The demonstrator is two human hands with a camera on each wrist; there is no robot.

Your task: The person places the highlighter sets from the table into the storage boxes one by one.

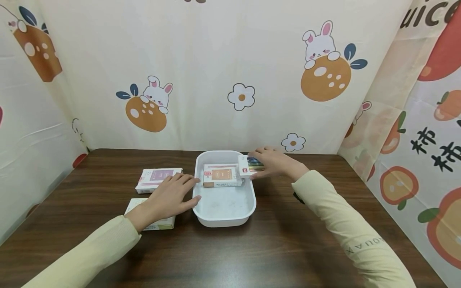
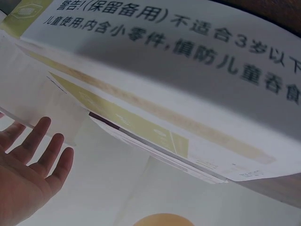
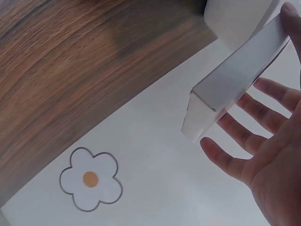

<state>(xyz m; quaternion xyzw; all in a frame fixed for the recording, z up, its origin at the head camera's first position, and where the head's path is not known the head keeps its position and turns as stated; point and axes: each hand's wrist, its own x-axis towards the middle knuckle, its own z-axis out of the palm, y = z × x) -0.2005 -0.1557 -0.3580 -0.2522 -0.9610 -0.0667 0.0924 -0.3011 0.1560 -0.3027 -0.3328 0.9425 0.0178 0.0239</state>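
A white plastic basin (image 1: 223, 208) stands on the table, with a flat white box with an orange-brown label (image 1: 222, 175) lying inside it toward the far end. My right hand (image 1: 275, 162) grips a small white box with a dark picture (image 1: 244, 166) by its edges, thumb on the near side and fingers on the far side. That box overlaps the basin's right rim in the head view. In the right wrist view the gripped box (image 3: 235, 70) is tilted. At the basin's left rim rests my left hand (image 1: 171, 196), its fingers spread and relaxed.
Left of the basin lies a white box with a purple label (image 1: 158, 176). Nearer, a white and green box (image 1: 163, 225) sits partly hidden under my left forearm. A printed curtain (image 1: 205, 112) rises behind the dark wooden table (image 1: 230, 256).
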